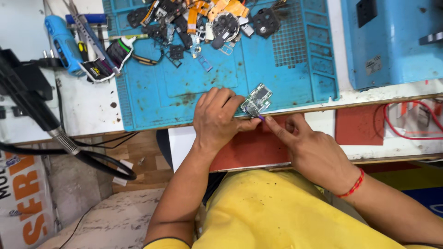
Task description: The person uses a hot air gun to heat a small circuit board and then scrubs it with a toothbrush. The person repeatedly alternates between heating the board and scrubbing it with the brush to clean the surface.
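Observation:
My left hand (217, 117) grips a small green circuit board (257, 99) at the front edge of the blue work mat (184, 92). The board sticks out past my fingers, tilted up to the right. My right hand (307, 147) pinches a thin purple-tipped tool (260, 117) whose tip touches the lower edge of the board. A red thread is tied round my right wrist. Both forearms reach up from my yellow shirt.
A heap of black and orange phone parts (198, 20) lies at the mat's far edge. A blue handheld tool (64, 44) and tweezers lie at the left. A blue machine (392, 41) stands at the right. Black hose (69, 143) hangs off the left side; red wires (406, 124) lie right.

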